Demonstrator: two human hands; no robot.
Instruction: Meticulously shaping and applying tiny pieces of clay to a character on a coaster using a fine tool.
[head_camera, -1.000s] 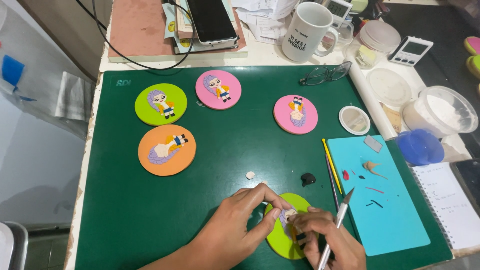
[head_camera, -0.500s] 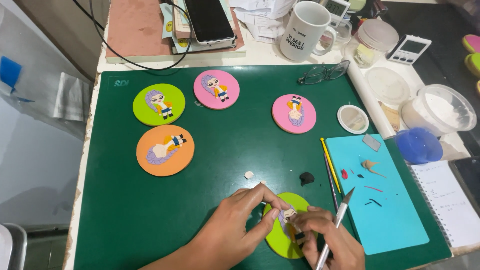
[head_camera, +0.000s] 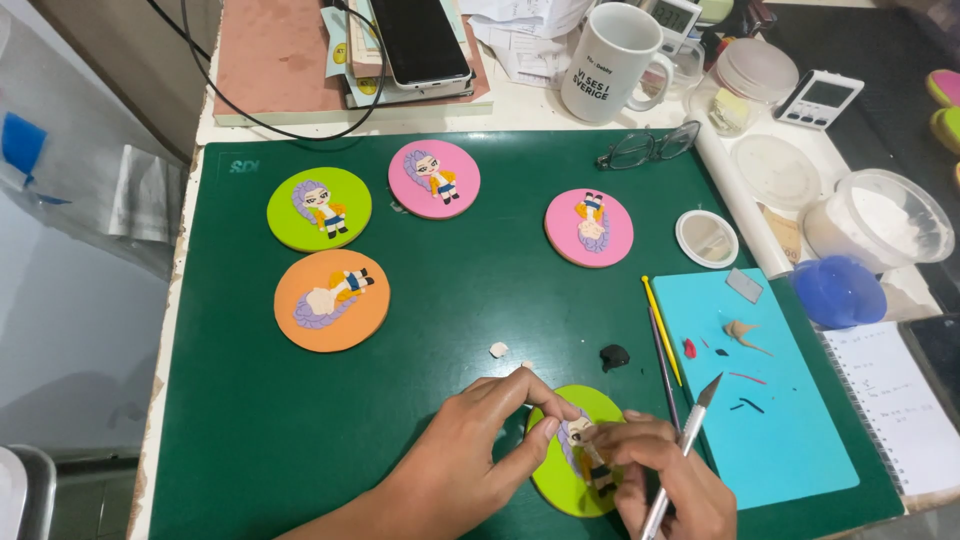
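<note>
Your left hand (head_camera: 470, 450) steadies the lime-green round clay disc (head_camera: 565, 480) at the near edge of the dark green cutting mat (head_camera: 450, 290), thumb and forefinger closing in a narrow grip around the top of the small clay figure with a lilac head (head_camera: 585, 445) that lies on that disc. Your right hand (head_camera: 665, 475) sits just right of the figure, grip closed on a slim craft knife with a silver blade (head_camera: 690, 420), fingertips touching the figure's body. The knife's blade end points up and away from the figure, toward the light blue sheet (head_camera: 770, 400). The figure's long axis runs from upper left down to lower right across the disc, head toward your left hand, legs under your right. Both hands meet on it; the left covers the head end. A small black clay lump (head_camera: 613, 356) lies just beyond the disc, apart from both hands. Three more discs, orange (head_camera: 331, 300), green (head_camera: 318, 209) and pink (head_camera: 434, 178), sit well apart on the mat's far left.
</note>
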